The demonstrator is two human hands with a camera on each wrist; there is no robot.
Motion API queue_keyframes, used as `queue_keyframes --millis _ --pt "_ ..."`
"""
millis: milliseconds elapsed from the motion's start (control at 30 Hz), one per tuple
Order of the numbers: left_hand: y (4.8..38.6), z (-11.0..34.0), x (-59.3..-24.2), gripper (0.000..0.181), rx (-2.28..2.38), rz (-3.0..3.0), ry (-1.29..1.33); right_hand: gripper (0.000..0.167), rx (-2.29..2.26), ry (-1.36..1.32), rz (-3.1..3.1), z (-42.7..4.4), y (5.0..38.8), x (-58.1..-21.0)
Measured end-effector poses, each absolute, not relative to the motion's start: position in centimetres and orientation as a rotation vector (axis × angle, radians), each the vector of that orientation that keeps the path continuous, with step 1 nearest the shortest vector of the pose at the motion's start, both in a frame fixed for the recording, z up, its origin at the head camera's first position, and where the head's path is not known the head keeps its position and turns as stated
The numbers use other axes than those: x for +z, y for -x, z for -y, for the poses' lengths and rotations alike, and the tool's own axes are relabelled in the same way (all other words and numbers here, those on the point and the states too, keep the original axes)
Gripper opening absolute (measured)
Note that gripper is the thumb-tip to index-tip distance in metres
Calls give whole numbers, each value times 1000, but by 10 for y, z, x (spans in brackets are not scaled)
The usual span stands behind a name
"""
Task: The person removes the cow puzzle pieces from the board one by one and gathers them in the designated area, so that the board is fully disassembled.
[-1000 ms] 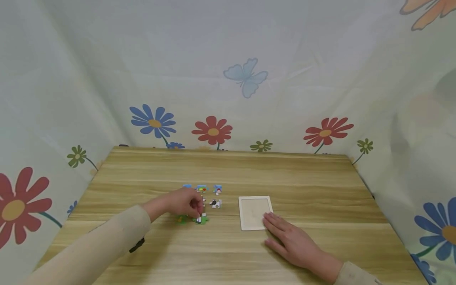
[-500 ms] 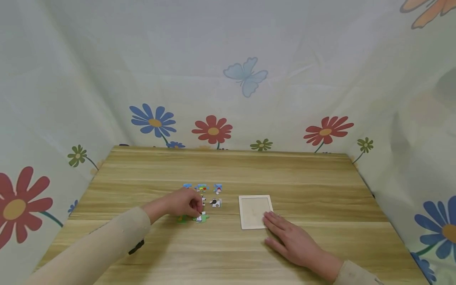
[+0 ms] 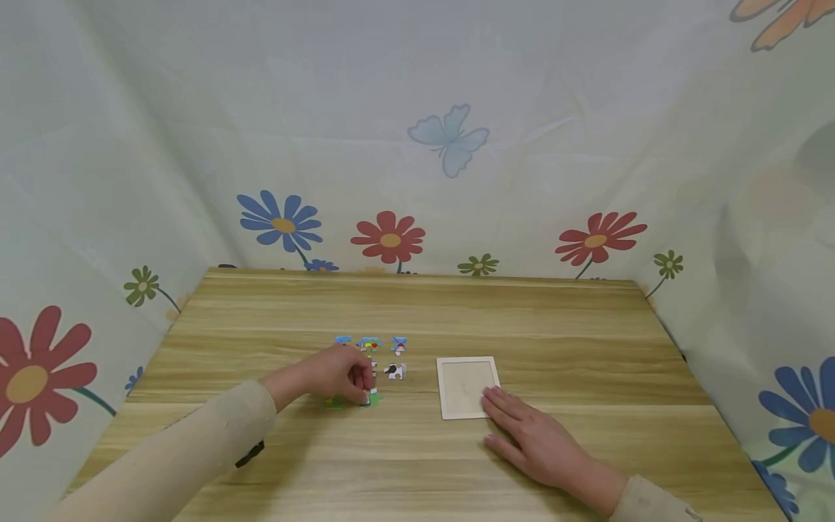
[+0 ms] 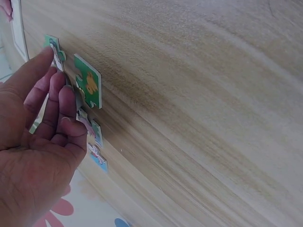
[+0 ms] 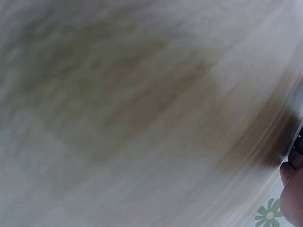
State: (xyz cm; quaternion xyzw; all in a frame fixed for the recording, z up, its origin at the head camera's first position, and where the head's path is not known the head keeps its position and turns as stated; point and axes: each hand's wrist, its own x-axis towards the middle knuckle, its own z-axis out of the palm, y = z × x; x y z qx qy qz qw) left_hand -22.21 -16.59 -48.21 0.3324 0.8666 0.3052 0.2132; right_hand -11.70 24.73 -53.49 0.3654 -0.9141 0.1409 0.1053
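My left hand (image 3: 341, 373) pinches a green and white jigsaw piece (image 4: 56, 51) between thumb and fingertips, low over the table. Part of this piece is hidden by the fingers. Beside it lies a green piece with an orange figure (image 4: 88, 81). A black-and-white piece (image 3: 394, 372) lies to the right of the hand. Several blue-topped pieces, among them one with a red spot (image 3: 399, 346), form a row behind it. My right hand (image 3: 538, 446) rests with its fingers extended on the right edge of a shallow pale wooden tray (image 3: 451, 413).
The wood-grain table (image 3: 417, 464) runs back to a cloth wall (image 3: 522, 203) printed with flowers and a butterfly. The tray stands to the right of the pieces. In the right wrist view, the near surface is blurred.
The green and white piece has shifted and tilted slightly at the left fingertips. The left hand has barely moved, and the right hand stays on the tray's edge.
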Motion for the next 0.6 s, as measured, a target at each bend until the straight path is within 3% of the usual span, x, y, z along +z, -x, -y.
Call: queue_keyframes --millis 600 --pt "220 166 -482 18 840 -2387 -941 62 423 -1066 2717 -245 116 -533"
